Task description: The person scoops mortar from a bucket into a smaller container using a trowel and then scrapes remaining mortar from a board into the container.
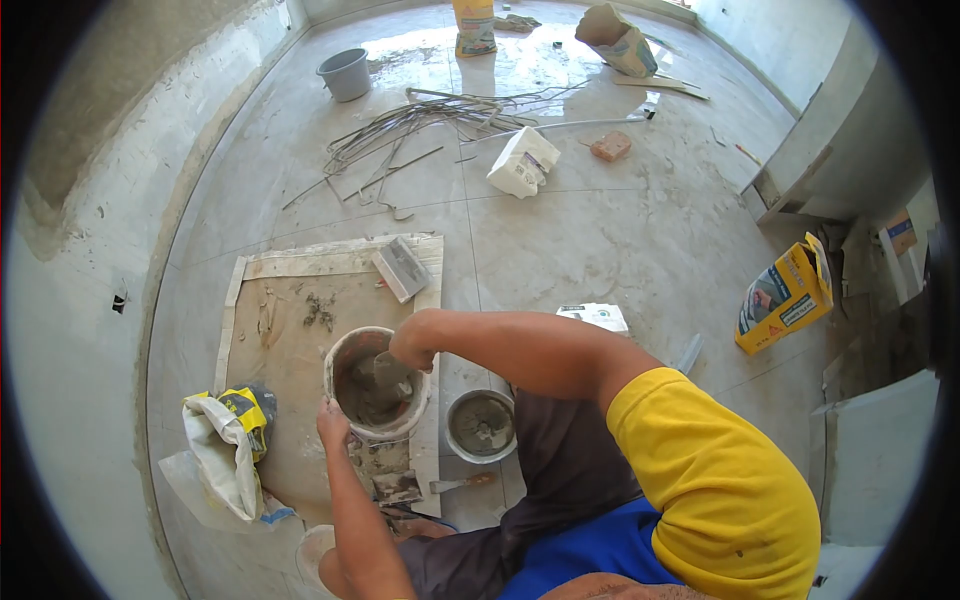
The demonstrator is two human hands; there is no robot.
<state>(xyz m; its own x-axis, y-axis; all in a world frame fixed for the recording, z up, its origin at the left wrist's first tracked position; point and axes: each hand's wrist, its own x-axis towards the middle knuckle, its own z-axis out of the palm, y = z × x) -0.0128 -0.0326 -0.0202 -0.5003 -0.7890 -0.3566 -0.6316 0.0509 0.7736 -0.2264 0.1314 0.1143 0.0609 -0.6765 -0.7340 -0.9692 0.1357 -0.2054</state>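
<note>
My right hand [410,350] is closed tight around the handle of the trowel [385,372], and the blade dips below my fist into the grey mortar in the bucket [350,338]. My left hand [333,420] curls over the near rim, pinning the bucket so it cannot turn under the blade. A small bowl [451,425] of mix sits just beside my right forearm. An opened bag [230,440] slumps outside my left hand.

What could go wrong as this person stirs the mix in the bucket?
The left hand grips the bucket rim close to the trowel in the right hand; the blade might catch that hand. The small bowl of mix stands close by the leg, so a shift could tip it.
</note>
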